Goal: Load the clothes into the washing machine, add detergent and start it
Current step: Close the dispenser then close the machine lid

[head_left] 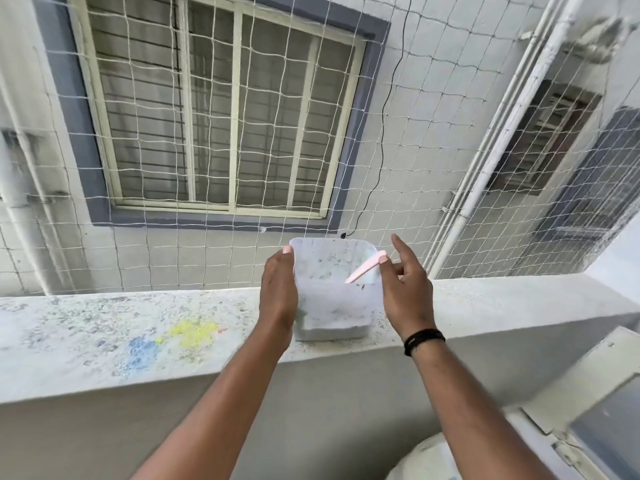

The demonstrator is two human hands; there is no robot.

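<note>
Two hands are placed at a translucent detergent tub [332, 299] standing on the balcony ledge [138, 341]. Its left side is grasped by the left hand [278, 299]; a pink scoop [365, 268] is pinched by the right hand [405, 289], index finger extended.

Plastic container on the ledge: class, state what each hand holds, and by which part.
The left hand grips the plastic container by its left wall. The right hand pinches the upper end of the pink scoop inside it.
</note>
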